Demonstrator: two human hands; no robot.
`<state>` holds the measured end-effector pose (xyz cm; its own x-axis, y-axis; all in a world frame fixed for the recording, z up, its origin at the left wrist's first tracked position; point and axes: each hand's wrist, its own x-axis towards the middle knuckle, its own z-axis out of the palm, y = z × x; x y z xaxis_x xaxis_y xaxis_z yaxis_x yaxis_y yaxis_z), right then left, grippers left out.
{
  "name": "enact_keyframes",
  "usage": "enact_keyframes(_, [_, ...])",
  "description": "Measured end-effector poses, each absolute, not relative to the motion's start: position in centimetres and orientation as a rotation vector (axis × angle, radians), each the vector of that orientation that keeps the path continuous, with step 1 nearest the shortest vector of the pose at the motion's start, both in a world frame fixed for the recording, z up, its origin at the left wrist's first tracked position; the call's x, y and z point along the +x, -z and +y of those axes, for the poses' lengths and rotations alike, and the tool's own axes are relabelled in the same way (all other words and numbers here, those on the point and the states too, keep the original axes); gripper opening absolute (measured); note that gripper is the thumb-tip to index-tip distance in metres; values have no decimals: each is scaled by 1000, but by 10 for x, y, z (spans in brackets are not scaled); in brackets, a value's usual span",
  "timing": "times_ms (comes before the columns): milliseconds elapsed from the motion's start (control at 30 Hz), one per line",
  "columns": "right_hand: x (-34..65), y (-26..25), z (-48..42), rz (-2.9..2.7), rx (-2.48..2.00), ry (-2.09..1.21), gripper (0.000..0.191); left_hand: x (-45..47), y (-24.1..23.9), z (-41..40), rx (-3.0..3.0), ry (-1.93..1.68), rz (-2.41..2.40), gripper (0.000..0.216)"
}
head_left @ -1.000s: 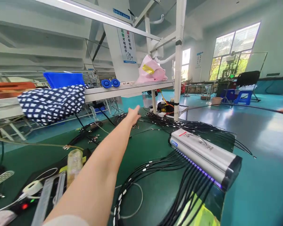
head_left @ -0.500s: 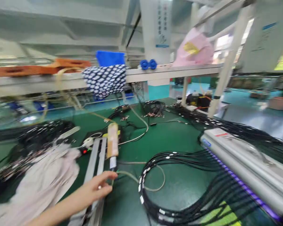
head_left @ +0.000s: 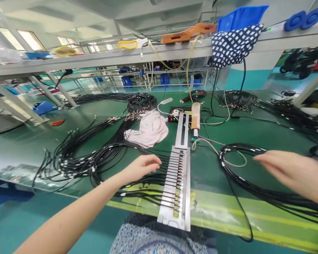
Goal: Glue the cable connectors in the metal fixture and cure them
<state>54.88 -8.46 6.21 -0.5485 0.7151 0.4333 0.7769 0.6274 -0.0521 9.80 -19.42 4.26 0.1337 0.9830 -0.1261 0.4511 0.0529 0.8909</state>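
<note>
My left hand [head_left: 141,168] hovers over black cables [head_left: 106,155] just left of a slotted metal fixture [head_left: 176,183] that lies on the green bench [head_left: 228,132]. Its fingers are loosely curled and hold nothing that I can see. My right hand [head_left: 288,169] reaches in from the right, fingers stretched out flat above a coiled bundle of black cables [head_left: 243,176], slightly blurred. Several cable ends sit in the fixture's slots. A tan-handled tool [head_left: 195,116] lies beside the fixture's far end.
A crumpled pale cloth [head_left: 148,130] lies behind my left hand, and a power strip with a red light [head_left: 175,116] sits at the fixture's far end. More black cable bundles cover the back of the bench. A shelf [head_left: 148,56] above carries a dotted cloth [head_left: 234,44] and a blue bin [head_left: 241,17].
The view swung left from the bench's right end to the fixture. My left arm pulled back from a far reach to the cables by the fixture. My right hand came into view.
</note>
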Motion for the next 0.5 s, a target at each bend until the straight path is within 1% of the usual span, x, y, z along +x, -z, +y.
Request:
enact_keyframes(33, [517, -53, -94, -2618, -1071, 115, 17, 95, -35, -201, 1618, -714, 1434, 17])
enact_keyframes(100, [456, -35, -112, -2774, -1028, -37, 23, 90, -23, -212, 1811, -635, 1400, 16])
enact_keyframes(167, [407, -16, -127, -2755, -1053, -221, 25, 84, -13, -212, 2014, -626, 1368, 18])
enact_keyframes(233, [372, 2, -136, -2691, -1111, -275, 26, 77, -8, -201, 2209, -631, 1380, 23])
enact_keyframes(300, [351, 19, -141, -2586, -1200, -273, 29, 70, -5, -177, 2367, -523, 1442, 37])
enact_keyframes(433, [329, 47, -143, -2345, -1371, -263, 37, 61, -2, -117, 2409, -154, 1423, 79])
enact_keyframes(500, [323, 57, -142, -2257, -1416, -265, 39, 60, 1, -95, 2390, -25, 1335, 89])
